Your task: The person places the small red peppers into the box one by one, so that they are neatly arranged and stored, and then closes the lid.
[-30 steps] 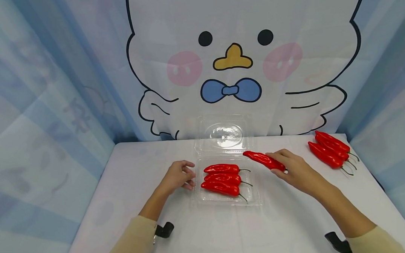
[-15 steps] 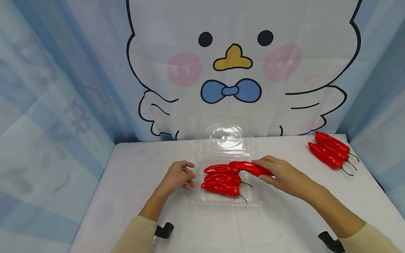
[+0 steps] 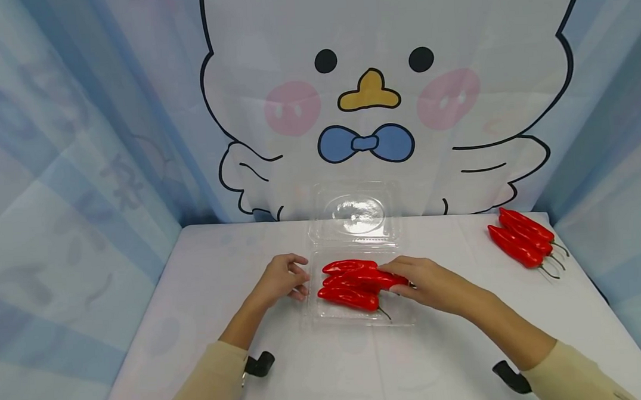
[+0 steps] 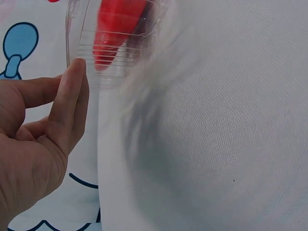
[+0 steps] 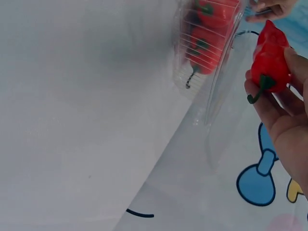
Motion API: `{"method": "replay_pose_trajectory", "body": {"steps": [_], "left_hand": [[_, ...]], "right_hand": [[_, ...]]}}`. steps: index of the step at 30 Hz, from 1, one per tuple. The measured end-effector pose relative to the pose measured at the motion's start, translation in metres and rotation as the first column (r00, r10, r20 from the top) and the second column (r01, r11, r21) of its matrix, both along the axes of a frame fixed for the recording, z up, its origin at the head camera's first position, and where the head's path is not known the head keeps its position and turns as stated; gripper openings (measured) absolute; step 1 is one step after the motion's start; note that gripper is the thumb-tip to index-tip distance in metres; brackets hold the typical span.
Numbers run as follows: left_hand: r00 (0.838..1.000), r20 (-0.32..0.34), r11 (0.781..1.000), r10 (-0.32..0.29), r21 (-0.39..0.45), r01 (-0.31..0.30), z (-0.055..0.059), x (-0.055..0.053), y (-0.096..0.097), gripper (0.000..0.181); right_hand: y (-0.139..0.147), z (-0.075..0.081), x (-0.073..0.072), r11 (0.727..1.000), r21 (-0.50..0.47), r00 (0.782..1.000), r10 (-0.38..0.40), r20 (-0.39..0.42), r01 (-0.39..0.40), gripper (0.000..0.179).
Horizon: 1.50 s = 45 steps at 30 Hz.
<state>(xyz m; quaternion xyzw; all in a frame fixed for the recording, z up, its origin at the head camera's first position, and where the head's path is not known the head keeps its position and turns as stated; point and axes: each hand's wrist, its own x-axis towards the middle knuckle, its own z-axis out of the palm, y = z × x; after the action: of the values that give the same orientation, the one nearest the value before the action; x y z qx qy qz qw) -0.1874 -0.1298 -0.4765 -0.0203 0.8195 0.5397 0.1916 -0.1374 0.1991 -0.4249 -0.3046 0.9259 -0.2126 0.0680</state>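
A red chili pepper [image 3: 380, 277] is held by my right hand [image 3: 437, 284], fingers and thumb around its stem end. In the right wrist view that pepper [image 5: 269, 67] shows its green curled stem towards the camera, raised above the box. Below it, the clear plastic clamshell box [image 3: 325, 318] contains several red peppers lying side by side, such as the front one [image 3: 348, 298]; the held pepper partly covers the ones behind. My left hand [image 3: 281, 279] stands at the box's left side, fingers extended and fingertips right at its wall [image 4: 84, 53].
The clear lid [image 3: 353, 213] stands raised at the back of the box. Three more red peppers [image 3: 521, 239] lie at the table's back right corner. A curtain with a cartoon print [image 3: 369, 37] hangs behind the white tabletop [image 3: 237, 251].
My right hand has brought the pepper left and down, from right of the box to over the peppers in it. The left hand has stayed in place.
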Motion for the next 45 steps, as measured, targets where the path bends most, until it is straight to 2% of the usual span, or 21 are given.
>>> {"method": "replay_pose_trajectory", "body": {"steps": [7, 14, 21, 32, 45], "left_hand": [[1.000, -0.005, 1.000, -0.008, 0.001, 0.008, -0.001, -0.001, -0.002, 0.039], [1.000, -0.014, 1.000, -0.021, 0.021, 0.021, -0.001, -0.001, -0.003, 0.041], [1.000, -0.017, 1.000, -0.020, 0.021, 0.021, -0.002, -0.001, -0.003, 0.041], [0.999, -0.022, 0.999, -0.026, 0.017, 0.027, -0.002, -0.001, -0.003, 0.040], [1.000, -0.022, 1.000, -0.021, -0.005, 0.021, -0.004, -0.001, -0.001, 0.039]], "right_hand": [[-0.012, -0.004, -0.005, 0.995, -0.006, 0.995, 0.102, 0.016, -0.102, 0.045], [-0.024, -0.005, -0.008, 0.988, -0.029, 0.986, 0.150, 0.075, -0.149, 0.042], [-0.031, -0.012, -0.008, 0.979, -0.049, 0.978, 0.199, 0.057, -0.197, 0.039], [-0.040, -0.023, -0.007, 0.982, -0.064, 0.979, 0.182, 0.090, -0.177, 0.033], [-0.043, -0.030, -0.005, 0.988, -0.052, 0.985, 0.151, 0.081, -0.147, 0.025]]}}
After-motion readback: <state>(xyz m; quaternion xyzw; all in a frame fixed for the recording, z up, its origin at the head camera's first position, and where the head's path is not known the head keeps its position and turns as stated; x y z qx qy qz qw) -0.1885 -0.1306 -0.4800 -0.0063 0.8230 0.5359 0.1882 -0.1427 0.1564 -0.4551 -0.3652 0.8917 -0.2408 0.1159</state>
